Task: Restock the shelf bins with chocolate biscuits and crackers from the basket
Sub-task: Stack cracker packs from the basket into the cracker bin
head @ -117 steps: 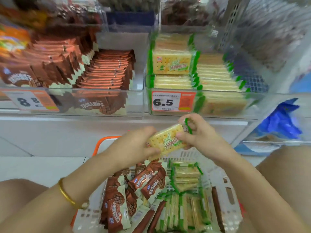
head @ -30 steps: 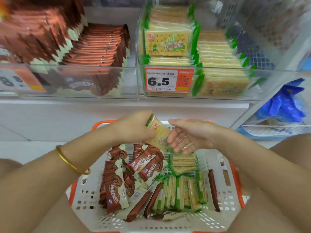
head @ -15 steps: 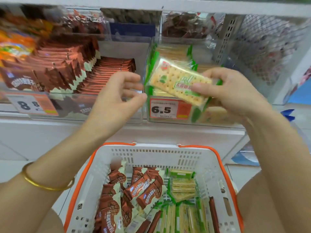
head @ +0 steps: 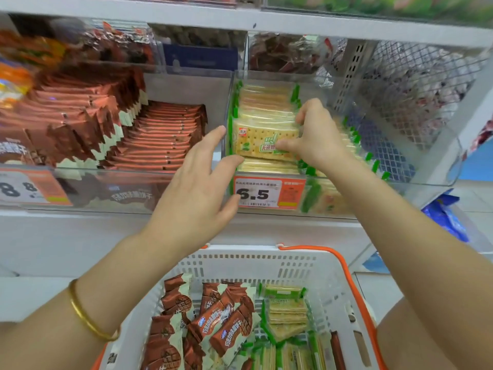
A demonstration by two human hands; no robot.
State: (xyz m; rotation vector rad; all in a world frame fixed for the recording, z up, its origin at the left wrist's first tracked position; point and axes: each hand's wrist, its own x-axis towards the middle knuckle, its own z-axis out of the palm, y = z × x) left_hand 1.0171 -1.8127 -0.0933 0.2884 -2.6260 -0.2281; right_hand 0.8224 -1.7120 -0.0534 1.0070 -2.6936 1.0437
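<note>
My right hand pinches a yellow cracker pack with green ends, which lies flat on top of the cracker stack inside the clear cracker bin. My left hand hovers open in front of that bin's left corner, fingers spread, holding nothing. Below, the white basket with orange handles holds brown chocolate biscuit packs on the left and more cracker packs on the right. The clear bin on the left is filled with rows of chocolate biscuit packs.
Price tags reading 6.5 and 8.8 hang on the bin fronts. Bins with other snacks sit behind on the same shelf under the upper shelf board. A wire mesh divider stands to the right, a blue bag below it.
My right hand has carried the cracker pack from in front of the bin into it and laid it on the stack. My left hand has moved right toward the bin's corner.
</note>
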